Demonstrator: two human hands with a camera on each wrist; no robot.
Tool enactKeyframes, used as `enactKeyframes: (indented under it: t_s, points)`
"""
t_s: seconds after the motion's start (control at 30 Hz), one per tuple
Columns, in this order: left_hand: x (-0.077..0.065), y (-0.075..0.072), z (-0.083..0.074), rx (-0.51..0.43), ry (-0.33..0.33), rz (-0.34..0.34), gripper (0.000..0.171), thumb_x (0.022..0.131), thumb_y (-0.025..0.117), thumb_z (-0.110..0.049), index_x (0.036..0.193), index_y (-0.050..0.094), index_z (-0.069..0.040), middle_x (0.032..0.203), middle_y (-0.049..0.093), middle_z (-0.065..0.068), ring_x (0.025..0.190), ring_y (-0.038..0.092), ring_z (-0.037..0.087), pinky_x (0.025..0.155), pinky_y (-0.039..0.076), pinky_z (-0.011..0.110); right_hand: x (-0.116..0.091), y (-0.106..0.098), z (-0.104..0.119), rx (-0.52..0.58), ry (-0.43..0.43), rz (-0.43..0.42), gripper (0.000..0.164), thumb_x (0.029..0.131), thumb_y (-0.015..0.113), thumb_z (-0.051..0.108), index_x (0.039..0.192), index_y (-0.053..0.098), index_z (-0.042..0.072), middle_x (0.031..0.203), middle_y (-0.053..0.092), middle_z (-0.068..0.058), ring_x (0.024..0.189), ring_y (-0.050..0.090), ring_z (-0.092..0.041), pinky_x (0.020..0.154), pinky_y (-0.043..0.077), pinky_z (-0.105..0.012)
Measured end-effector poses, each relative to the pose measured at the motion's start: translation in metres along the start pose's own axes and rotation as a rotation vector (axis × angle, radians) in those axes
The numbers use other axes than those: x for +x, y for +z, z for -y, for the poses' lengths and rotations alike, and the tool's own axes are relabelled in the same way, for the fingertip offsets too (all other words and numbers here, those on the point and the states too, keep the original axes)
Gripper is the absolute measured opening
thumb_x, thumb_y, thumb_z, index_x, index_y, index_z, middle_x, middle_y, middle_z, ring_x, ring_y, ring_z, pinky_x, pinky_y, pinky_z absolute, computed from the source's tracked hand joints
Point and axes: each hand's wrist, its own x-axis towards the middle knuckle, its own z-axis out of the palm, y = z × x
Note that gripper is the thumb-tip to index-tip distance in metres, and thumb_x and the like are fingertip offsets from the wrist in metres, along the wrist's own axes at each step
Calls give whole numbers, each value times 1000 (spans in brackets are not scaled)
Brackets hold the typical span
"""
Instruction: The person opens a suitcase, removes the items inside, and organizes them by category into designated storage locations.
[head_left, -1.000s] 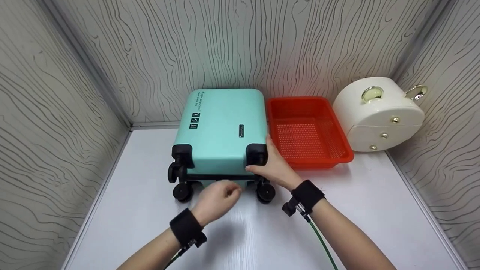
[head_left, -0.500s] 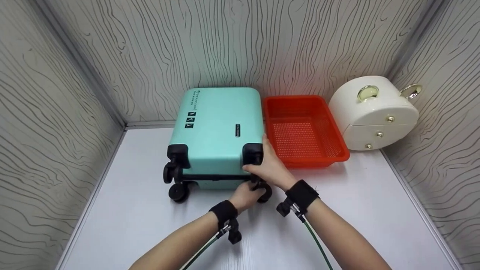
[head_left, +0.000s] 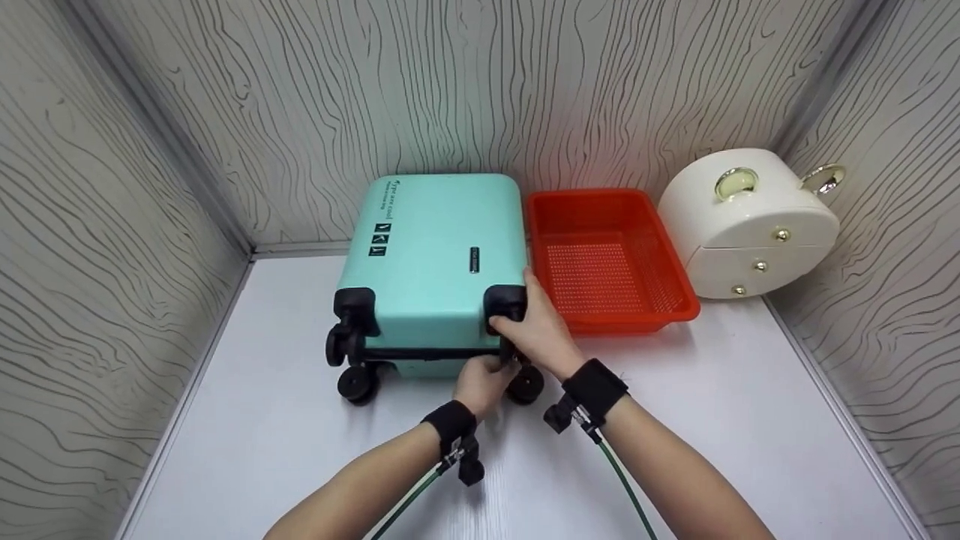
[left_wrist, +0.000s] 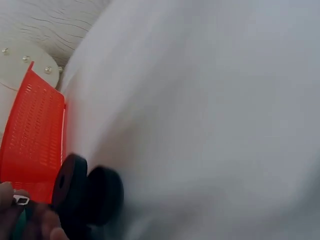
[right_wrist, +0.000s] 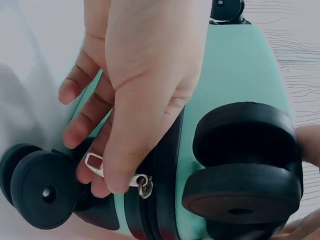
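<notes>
A mint-green suitcase (head_left: 431, 225) lies flat, with its black wheels towards me. At its front right corner my left hand (head_left: 480, 384) pinches a silver zipper pull (right_wrist: 95, 164) between thumb and fingers; the pull hangs from the black zipper (right_wrist: 152, 210) between two wheels. The left wrist view catches only the left hand's fingertips around the zipper pull (left_wrist: 21, 200). My right hand (head_left: 541, 330) grips the same corner of the suitcase from the right, thumb in front at the upper wheel (right_wrist: 245, 150) and fingers along the side.
A red plastic basket (head_left: 686, 307) stands close to the suitcase's right side. Beyond it, a cream rounded case (head_left: 739, 259) with gold knobs sits in the back right corner. Patterned walls (head_left: 450, 90) enclose the white table (head_left: 285, 450) at the back and both sides.
My left hand has moved right and forward to the suitcase's front right corner and now pinches the zipper pull. The right hand keeps its grip, and the suitcase lies as before.
</notes>
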Motion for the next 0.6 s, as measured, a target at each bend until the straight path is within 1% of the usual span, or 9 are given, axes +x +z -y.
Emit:
enactKeyframes:
  t_s: [0.07, 0.13, 0.2, 0.3, 0.37, 0.47, 0.53, 0.6]
  points:
    - [0, -5, 1, 51, 45, 15, 35, 100, 66, -26, 78, 74, 0, 58, 59, -2, 52, 46, 11, 51, 35, 26, 1, 1, 1, 9, 6, -18, 102, 89, 75, 25, 166, 9, 11, 169, 17, -16, 142, 37, -32, 113, 36, -48]
    - [0, -9, 0, 110, 93, 28, 32, 100, 65, -24, 78, 75, -2, 66, 68, 2, 52, 50, 10, 51, 37, 25, 1, 1, 2, 21, 14, -37, 98, 89, 73, 23, 166, 13, 12, 168, 20, -14, 140, 40, -31, 111, 38, -48]
    - [0, -13, -1, 174, 144, 34, 32, 100, 64, -22, 74, 73, -8, 70, 72, 3, 51, 51, 9, 50, 37, 25, 1, 1, 3, 35, 24, -55, 93, 89, 70, 20, 165, 17, 13, 167, 23, -13, 136, 43, -31, 108, 40, -47]
    - [0, -17, -4, 264, 188, 17, 34, 100, 64, -22, 67, 66, -15, 63, 67, -3, 49, 49, 8, 49, 36, 25, 2, 0, 4, 45, 39, -79, 88, 89, 68, 18, 164, 22, 15, 165, 29, -13, 130, 46, -30, 103, 43, -46]
    - [0, -19, -6, 304, 197, 6, 36, 99, 64, -22, 64, 61, -18, 58, 61, -8, 48, 47, 8, 49, 35, 25, 3, 0, 4, 52, 43, -83, 85, 90, 67, 18, 164, 25, 16, 164, 31, -12, 129, 47, -30, 101, 44, -45]
    - [0, -19, -6, 328, 207, -6, 33, 97, 65, -22, 65, 64, -19, 56, 58, -12, 49, 47, 8, 50, 36, 25, 4, -2, 4, 57, 28, -71, 82, 91, 67, 18, 163, 30, 18, 165, 31, -12, 131, 46, -28, 100, 43, -43]
    - [0, -19, -6, 333, 217, -14, 30, 97, 66, -22, 68, 68, -19, 59, 60, -13, 51, 49, 7, 51, 38, 26, 6, -4, 3, 64, 12, -54, 80, 91, 68, 17, 162, 32, 19, 166, 28, -12, 134, 43, -27, 101, 41, -43]
    - [1, -18, -6, 341, 229, -18, 30, 97, 66, -21, 68, 69, -18, 60, 60, -13, 51, 49, 7, 52, 39, 25, 8, -5, 1, 75, -2, -29, 81, 90, 68, 17, 163, 31, 20, 167, 25, -11, 137, 40, -27, 102, 40, -44]
